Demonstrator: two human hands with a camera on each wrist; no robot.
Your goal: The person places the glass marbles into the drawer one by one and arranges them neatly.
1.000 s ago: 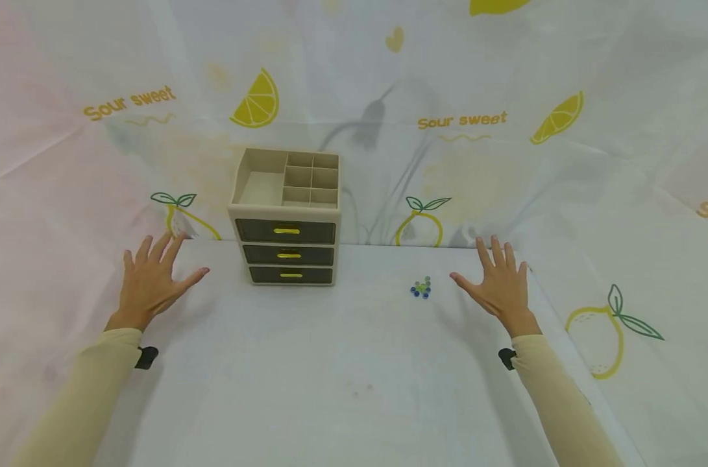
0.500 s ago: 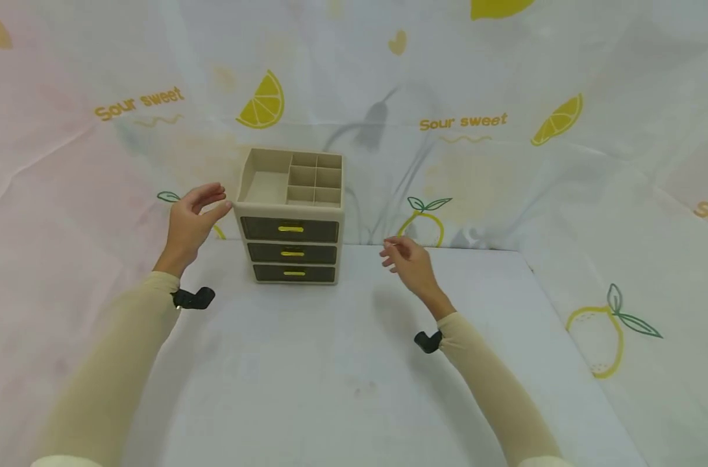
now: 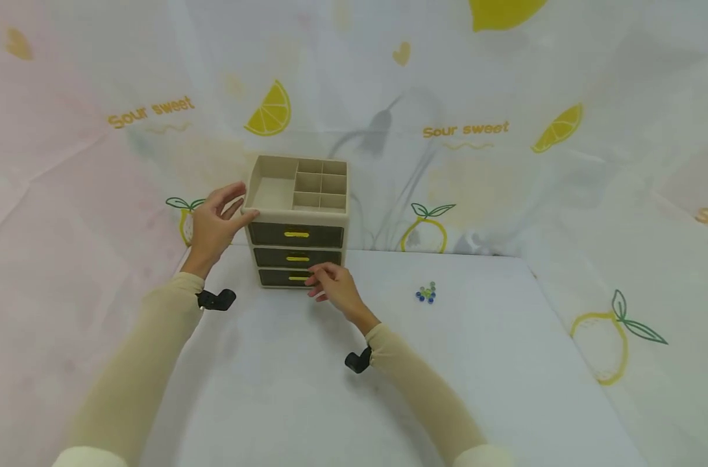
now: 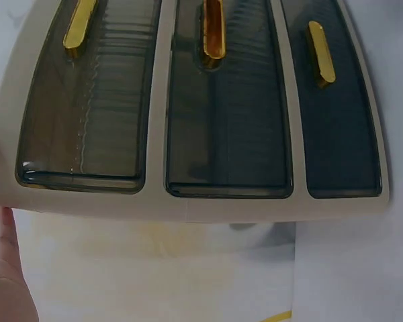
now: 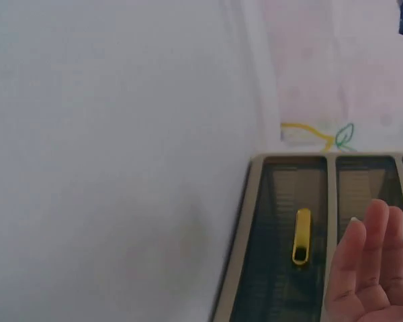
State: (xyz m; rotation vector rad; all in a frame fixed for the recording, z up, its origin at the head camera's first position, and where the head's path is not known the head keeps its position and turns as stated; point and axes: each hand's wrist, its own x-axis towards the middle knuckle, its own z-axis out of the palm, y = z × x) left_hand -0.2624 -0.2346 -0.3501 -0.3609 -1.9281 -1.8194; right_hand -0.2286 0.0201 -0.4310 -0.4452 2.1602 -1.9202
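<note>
A beige drawer organizer [image 3: 298, 220] stands at the back of the table, with three dark drawers, gold handles and open compartments on top. My left hand [image 3: 220, 213] grips its upper left corner, thumb on the front edge; the left wrist view shows the three drawer fronts [image 4: 201, 100] close up and all closed. My right hand [image 3: 323, 284] hovers at the bottom drawer, its relaxed fingers [image 5: 373, 258] just beside the gold handle [image 5: 301, 235] and holding nothing. I cannot tell whether they touch the handle.
A small cluster of blue and green marbles [image 3: 426, 293] lies on the white table [image 3: 307, 402] to the right of the organizer. A lemon-print cloth [image 3: 476, 130] hangs behind and to both sides.
My left hand went from flat on the table to the organizer's top left corner. My right hand swept left from beside the marbles to the bottom drawer's front.
</note>
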